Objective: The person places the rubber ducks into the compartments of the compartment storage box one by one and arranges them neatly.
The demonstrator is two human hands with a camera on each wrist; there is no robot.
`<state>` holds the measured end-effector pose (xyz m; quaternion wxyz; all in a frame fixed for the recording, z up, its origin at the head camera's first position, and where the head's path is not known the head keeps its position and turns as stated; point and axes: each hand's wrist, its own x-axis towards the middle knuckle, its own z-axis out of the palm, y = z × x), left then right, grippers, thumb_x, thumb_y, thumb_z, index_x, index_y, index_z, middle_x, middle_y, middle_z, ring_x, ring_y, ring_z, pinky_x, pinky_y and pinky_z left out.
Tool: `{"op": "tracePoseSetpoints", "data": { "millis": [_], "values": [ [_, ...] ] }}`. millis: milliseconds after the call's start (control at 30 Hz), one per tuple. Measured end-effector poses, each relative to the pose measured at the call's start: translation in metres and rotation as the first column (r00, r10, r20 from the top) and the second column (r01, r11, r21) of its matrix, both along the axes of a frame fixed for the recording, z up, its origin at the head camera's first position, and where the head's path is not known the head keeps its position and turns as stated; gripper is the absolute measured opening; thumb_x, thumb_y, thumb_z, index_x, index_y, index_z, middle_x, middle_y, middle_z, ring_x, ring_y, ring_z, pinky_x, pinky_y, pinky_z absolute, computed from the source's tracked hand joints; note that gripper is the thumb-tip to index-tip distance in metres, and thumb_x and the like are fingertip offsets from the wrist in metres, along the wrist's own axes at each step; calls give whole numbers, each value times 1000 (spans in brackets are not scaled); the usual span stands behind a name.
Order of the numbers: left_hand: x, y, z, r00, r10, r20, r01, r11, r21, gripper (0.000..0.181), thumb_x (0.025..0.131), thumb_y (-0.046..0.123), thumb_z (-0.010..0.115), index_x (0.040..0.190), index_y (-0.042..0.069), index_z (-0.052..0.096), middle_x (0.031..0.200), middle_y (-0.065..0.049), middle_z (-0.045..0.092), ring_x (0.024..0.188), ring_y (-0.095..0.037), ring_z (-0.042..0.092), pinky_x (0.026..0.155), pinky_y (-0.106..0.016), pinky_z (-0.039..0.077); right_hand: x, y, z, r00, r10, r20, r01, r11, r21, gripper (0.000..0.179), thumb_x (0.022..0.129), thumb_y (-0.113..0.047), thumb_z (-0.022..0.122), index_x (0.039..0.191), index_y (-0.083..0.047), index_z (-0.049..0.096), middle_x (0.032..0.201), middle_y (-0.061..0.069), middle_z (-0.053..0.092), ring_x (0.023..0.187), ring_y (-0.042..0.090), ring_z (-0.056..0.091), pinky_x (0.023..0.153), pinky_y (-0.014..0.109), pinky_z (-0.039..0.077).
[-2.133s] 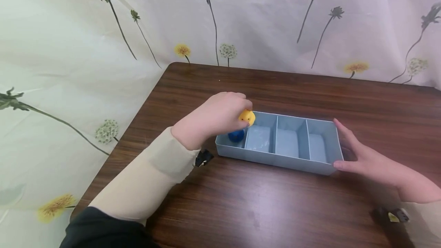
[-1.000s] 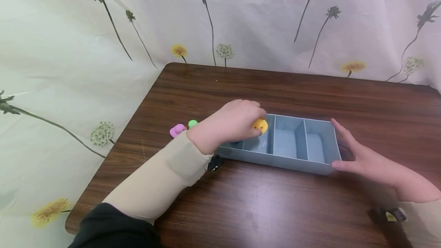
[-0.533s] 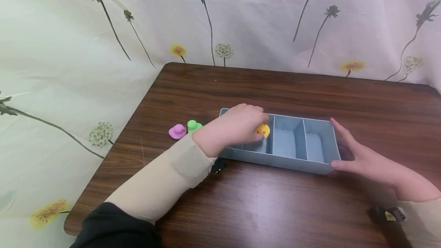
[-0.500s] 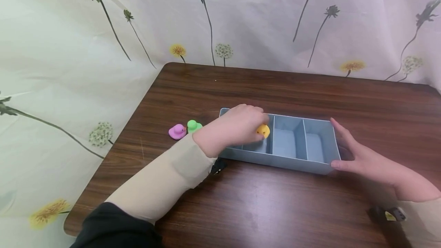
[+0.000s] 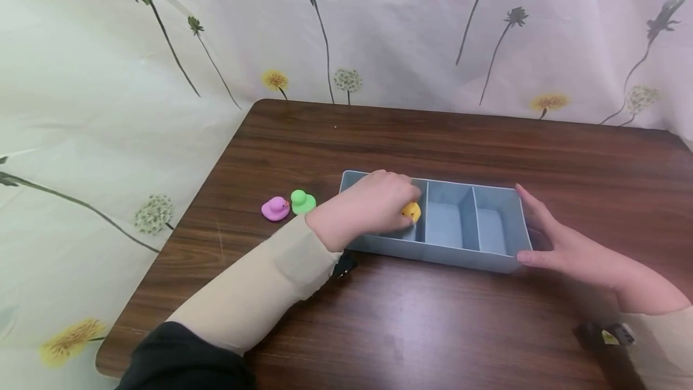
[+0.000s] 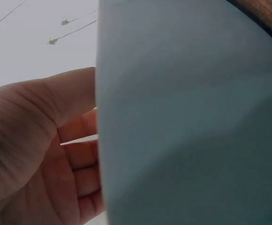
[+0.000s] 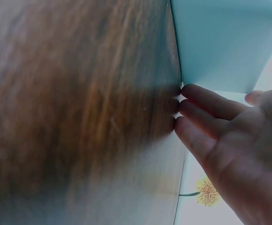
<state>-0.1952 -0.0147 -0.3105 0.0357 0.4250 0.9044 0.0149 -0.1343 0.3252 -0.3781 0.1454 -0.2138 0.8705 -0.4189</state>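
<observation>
A yellow rubber duck [image 5: 412, 213] is held between the thumb and fingers of my left hand [image 5: 381, 202], low inside the second compartment from the left of a blue-grey divided box [image 5: 433, 253]. That hand covers most of the leftmost compartment. In the left wrist view the box wall [image 6: 187, 103] blocks sight of the fingertips and the duck. At the box's right end rests my right hand [image 5: 574, 248], thumb on the near corner and forefinger on the far one. Its fingers [image 7: 213, 105] look nearly straight in the right wrist view, with tips down at the table.
A purple duck [image 5: 275, 209] and a green duck [image 5: 303, 202] sit side by side on the brown wooden table [image 5: 422, 324], left of the box. The box's two right compartments [image 5: 492, 227] hold nothing. A flower-printed cloth [image 5: 400, 35] hangs behind the table.
My left hand has moved right and down with the yellow duck, from over the first divider into the second compartment. The purple and green ducks came into sight; the blue object is now hidden.
</observation>
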Motion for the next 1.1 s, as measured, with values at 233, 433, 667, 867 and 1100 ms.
{"op": "tracePoseSetpoints", "data": {
  "millis": [233, 433, 667, 867, 1100],
  "values": [
    [-1, -1, -6, 1000, 5, -10, -5, 1000, -14, 7, 87, 22, 70, 86, 16, 66, 75, 4, 52, 70, -13, 49, 71, -33, 42, 0, -1, 0, 1000, -1, -7, 2, 1000, 13, 109, 88, -9, 73, 157, -38, -7, 155, 27, 20, 133, 52, 30, 90, 6, 31],
    [-2, -1, -11, 999, -1, -34, 1, 1000, -4, 8, 86, 21, 70, 81, 16, 64, 73, 3, 51, 70, -13, 48, 70, -33, 42, 0, -1, 1, 1000, -6, 0, 6, 1000, 14, 109, 89, -9, 73, 157, -38, -7, 154, 28, 20, 133, 52, 30, 90, 6, 31],
    [-2, 0, -15, 1000, -5, -29, 5, 1000, -4, 12, 86, 20, 70, 80, 16, 62, 75, 3, 51, 69, -14, 48, 72, -34, 41, 0, -1, 2, 1000, -9, 8, 9, 1000, 24, 109, 89, -10, 73, 157, -38, -7, 154, 29, 20, 134, 52, 30, 90, 6, 31],
    [-1, 1, -16, 998, -9, -55, 9, 1000, -16, 10, 86, 20, 71, 81, 16, 63, 75, 3, 52, 71, -13, 50, 71, -34, 41, 0, -1, 2, 1000, -6, 8, 5, 1000, 19, 109, 89, -10, 73, 157, -38, -7, 154, 29, 20, 134, 52, 28, 90, 6, 30],
    [-1, 4, -19, 996, -12, -91, 7, 999, -47, 6, 87, 21, 69, 85, 15, 67, 76, 3, 53, 74, -14, 53, 75, -35, 42, -1, 0, 1, 1000, 0, 6, 0, 1000, 6, 109, 89, -9, 73, 157, -37, -7, 153, 30, 21, 134, 52, 28, 91, 6, 30]
  ]
}}
